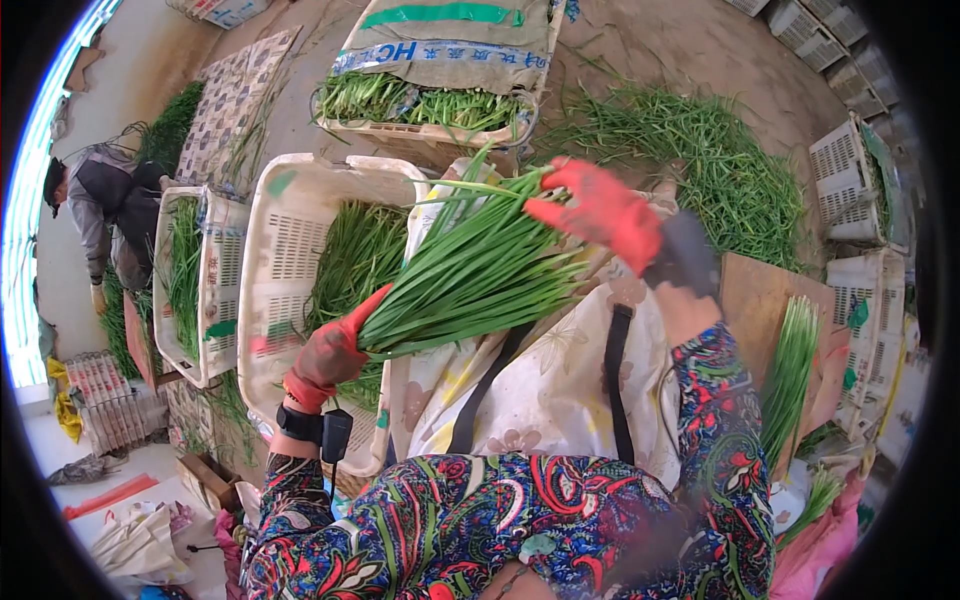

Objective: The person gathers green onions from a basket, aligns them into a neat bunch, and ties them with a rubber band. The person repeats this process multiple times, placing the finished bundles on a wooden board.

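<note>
My left hand (330, 360), in a red work glove, is closed around one end of a bunch of long green leafy stalks (472, 270), which look like garlic chives. The bunch fans out over my lap, above a cream floral apron (555, 375). At its upper right end is my right hand (600, 210), also red-gloved and slightly blurred, with thumb and fingers spread around a few leaf ends; whether it grips them I cannot tell. A white plastic crate (281, 240) with more greens (360, 255) stands just left of the apron.
A covered crate of greens (427, 131) stands ahead. Loose leaves (697, 165) lie heaped on the floor at upper right. Beside my right arm, a bundle (795, 367) rests on a wooden board (750, 300). Another person (112, 195) bends near a second crate (225, 285) at left.
</note>
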Action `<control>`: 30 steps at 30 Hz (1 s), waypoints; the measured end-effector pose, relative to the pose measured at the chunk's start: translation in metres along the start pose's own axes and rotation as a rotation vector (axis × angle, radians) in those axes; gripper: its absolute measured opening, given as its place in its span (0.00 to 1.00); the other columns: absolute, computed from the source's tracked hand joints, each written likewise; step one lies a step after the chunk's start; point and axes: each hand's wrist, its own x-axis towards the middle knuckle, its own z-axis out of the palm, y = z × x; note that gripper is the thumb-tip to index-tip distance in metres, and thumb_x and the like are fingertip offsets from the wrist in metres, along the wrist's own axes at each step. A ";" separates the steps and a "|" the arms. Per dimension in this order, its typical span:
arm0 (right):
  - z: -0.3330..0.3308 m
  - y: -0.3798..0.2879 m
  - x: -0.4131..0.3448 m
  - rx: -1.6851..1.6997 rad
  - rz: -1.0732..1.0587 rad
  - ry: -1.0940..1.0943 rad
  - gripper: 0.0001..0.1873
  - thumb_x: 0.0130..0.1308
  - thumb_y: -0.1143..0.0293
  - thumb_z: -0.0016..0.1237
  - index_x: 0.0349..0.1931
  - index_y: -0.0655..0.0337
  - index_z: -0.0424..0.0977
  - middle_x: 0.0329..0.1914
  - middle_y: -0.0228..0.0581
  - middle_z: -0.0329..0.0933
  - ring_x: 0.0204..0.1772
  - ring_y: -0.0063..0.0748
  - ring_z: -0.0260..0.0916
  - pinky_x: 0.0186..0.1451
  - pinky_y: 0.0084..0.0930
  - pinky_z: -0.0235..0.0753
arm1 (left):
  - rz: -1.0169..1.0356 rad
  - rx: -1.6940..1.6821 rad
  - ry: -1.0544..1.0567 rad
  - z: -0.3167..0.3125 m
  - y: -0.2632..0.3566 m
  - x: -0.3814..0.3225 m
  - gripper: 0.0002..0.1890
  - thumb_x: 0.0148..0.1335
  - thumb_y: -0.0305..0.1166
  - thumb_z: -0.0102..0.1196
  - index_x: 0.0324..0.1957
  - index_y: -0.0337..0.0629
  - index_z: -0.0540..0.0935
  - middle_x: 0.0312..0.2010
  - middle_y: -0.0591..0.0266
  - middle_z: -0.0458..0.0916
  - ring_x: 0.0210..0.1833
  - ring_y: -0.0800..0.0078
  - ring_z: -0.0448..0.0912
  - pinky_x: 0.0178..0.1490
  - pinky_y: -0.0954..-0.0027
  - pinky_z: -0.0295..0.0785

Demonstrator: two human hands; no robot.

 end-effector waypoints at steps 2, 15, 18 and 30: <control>0.030 -0.006 0.000 -0.076 0.135 -0.109 0.15 0.62 0.59 0.53 0.43 0.58 0.80 0.45 0.44 0.79 0.48 0.46 0.77 0.51 0.38 0.76 | -0.027 0.098 0.001 0.001 0.003 0.000 0.34 0.61 0.24 0.50 0.72 0.51 0.63 0.47 0.45 0.82 0.45 0.56 0.83 0.51 0.71 0.74; -0.072 0.085 -0.033 -0.639 0.391 0.397 0.25 0.62 0.62 0.50 0.58 0.65 0.69 0.61 0.53 0.71 0.59 0.52 0.72 0.59 0.42 0.72 | 0.042 0.142 0.066 0.004 0.000 -0.004 0.39 0.71 0.64 0.18 0.70 0.52 0.66 0.43 0.44 0.83 0.38 0.50 0.82 0.45 0.64 0.76; -0.032 0.027 -0.029 0.161 0.317 -0.002 0.29 0.64 0.50 0.51 0.57 0.64 0.71 0.52 0.49 0.78 0.51 0.47 0.76 0.56 0.35 0.72 | 0.215 0.146 0.187 0.006 0.001 -0.002 0.33 0.74 0.58 0.25 0.70 0.53 0.67 0.39 0.46 0.83 0.34 0.51 0.82 0.41 0.65 0.76; -0.023 0.068 -0.020 -0.621 -0.077 0.078 0.09 0.56 0.67 0.48 0.28 0.64 0.76 0.30 0.50 0.76 0.37 0.51 0.76 0.40 0.40 0.76 | 0.155 0.389 0.181 0.005 0.001 -0.011 0.30 0.71 0.49 0.22 0.69 0.59 0.69 0.22 0.51 0.75 0.20 0.54 0.73 0.30 0.60 0.74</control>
